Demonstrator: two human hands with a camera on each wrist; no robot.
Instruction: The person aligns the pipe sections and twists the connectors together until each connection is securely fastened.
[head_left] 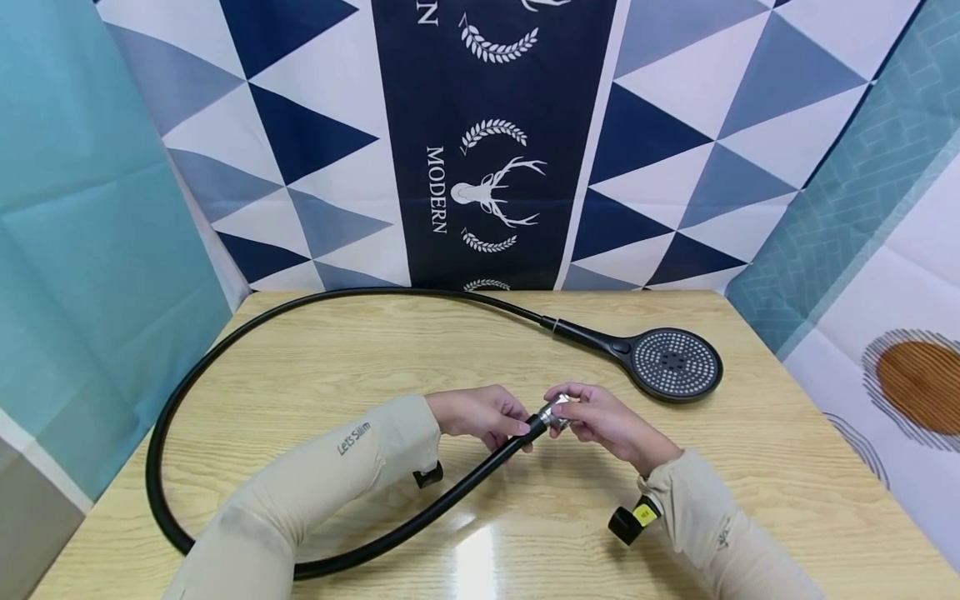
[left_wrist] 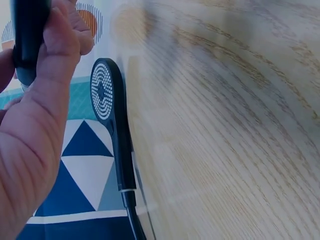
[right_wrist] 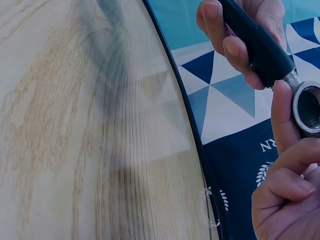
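Note:
A black shower hose (head_left: 442, 507) loops round the table's left side from a black shower head (head_left: 673, 363), its free end raised over the middle. My left hand (head_left: 487, 414) grips the hose just behind that end, fingers and thumb wrapped round it. With thumb and fingers my right hand (head_left: 606, 423) holds a silver metal fitting (head_left: 553, 408) at the hose's tip. The right wrist view shows the fitting's open metal ring (right_wrist: 297, 112) against a threaded neck (right_wrist: 291, 77) at the hose end (right_wrist: 270, 57); how far they are joined I cannot tell.
The shower head lies face up at the right rear of the wooden table (head_left: 360, 358), with its handle towards the back. Patterned cloth (head_left: 487, 125) hangs behind the table's far edge, and more cloth hangs at both sides.

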